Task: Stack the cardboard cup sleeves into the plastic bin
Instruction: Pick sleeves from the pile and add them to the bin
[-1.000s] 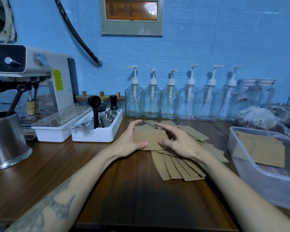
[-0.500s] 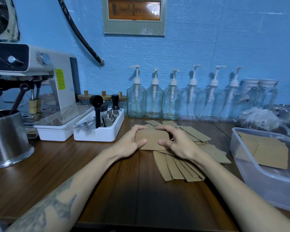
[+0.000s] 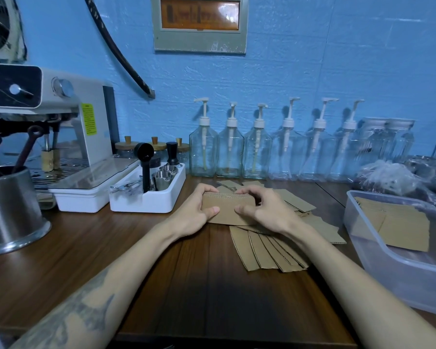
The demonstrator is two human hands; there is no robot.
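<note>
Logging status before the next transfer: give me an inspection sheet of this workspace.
Surface: dark wooden counter, dry.
Job's things: flat brown cardboard sleeve held up; loose sleeves fanned beneath; clear plastic bin at right, sleeves inside.
Clutter: white tool tray, steel pot, six glass pump bottles.
Grips: left hand and right hand both pinch the sleeve.
Cables: black hose on wall.
Surroundings: white espresso machine, blue wall.
</note>
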